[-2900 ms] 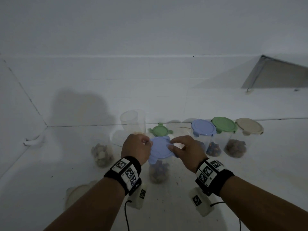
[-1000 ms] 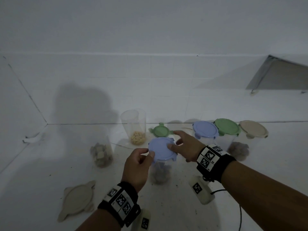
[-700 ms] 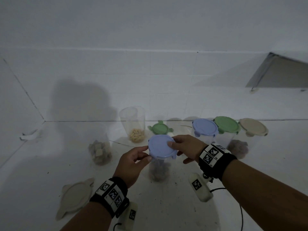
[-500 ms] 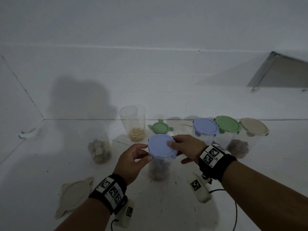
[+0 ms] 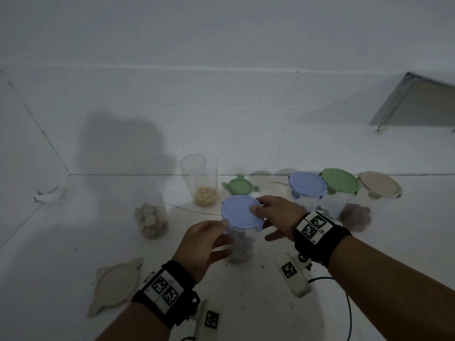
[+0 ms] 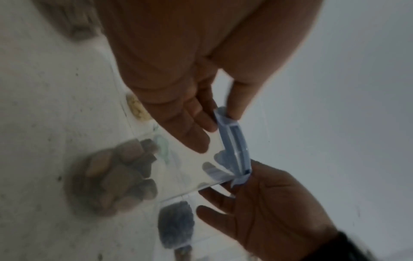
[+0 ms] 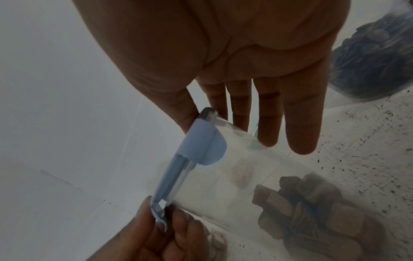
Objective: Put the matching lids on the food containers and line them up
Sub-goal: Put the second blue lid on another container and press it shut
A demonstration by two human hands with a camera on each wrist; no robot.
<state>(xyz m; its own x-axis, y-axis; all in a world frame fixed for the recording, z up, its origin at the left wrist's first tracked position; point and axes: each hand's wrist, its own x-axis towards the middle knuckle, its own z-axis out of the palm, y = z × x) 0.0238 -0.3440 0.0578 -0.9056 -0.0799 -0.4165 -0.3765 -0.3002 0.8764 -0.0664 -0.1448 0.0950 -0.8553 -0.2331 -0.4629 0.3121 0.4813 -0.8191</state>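
A blue lid (image 5: 240,212) sits on a clear container (image 5: 240,251) that holds brown chunks, at the middle of the white counter. My left hand (image 5: 225,230) pinches the lid's near-left clip between thumb and fingers (image 6: 232,98). My right hand (image 5: 261,222) holds the lid's right edge. Its thumb lies on top and its fingers (image 7: 266,123) run straight down beside the container wall. In the right wrist view one blue clip (image 7: 205,146) is folded down against the wall. Two open containers (image 5: 200,183) (image 5: 151,217), a small green lid (image 5: 240,188) and a beige lid (image 5: 115,284) lie apart.
Three lidded containers stand in a row at the back right, with blue (image 5: 306,187), green (image 5: 339,180) and beige (image 5: 379,184) lids. The tiled wall (image 5: 221,119) rises right behind them. A cable (image 5: 344,311) trails from my right wrist.
My left hand came off the top of the blue lid, dropped toward me and took its near-left clip. My right hand stayed on the lid's right edge.
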